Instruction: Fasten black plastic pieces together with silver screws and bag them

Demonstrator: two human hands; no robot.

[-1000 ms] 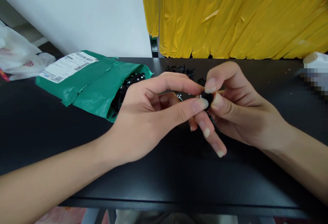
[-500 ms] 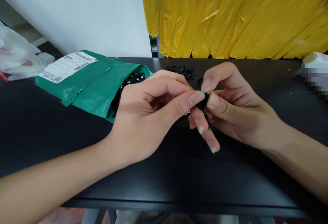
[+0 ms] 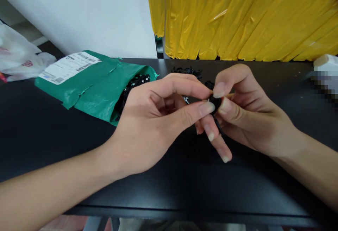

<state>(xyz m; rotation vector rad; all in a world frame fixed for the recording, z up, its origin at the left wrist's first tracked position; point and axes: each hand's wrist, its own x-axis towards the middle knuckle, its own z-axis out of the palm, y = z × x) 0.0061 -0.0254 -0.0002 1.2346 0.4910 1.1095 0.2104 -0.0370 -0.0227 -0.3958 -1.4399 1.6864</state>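
Observation:
My left hand [image 3: 155, 118] pinches the left side of a small black item [image 3: 216, 101] between thumb and index finger, its lower fingers stretched beneath. The thumb and index finger of my right hand [image 3: 253, 118] grip the same item from the right. A thin black strand [image 3: 219, 127] hangs below it. Small silvery pieces [image 3: 186, 99] show behind my left fingers; what they belong to is hidden. Beyond the hands, a heap of black pieces [image 3: 187, 71] lies on the black table [image 3: 169, 185].
An open green mailing bag [image 3: 97, 90] with a white label lies at the left, black studded items in its mouth. Behind it is a translucent plastic bag [image 3: 23, 56]. Yellow plastic sheeting [image 3: 237, 16] hangs at the back. A pale, partly pixelated object [image 3: 326, 70] is at right.
Both hands and the black item have shifted slightly right. My left index fingertip now reaches further over the item, and silvery pieces show between my left fingers.

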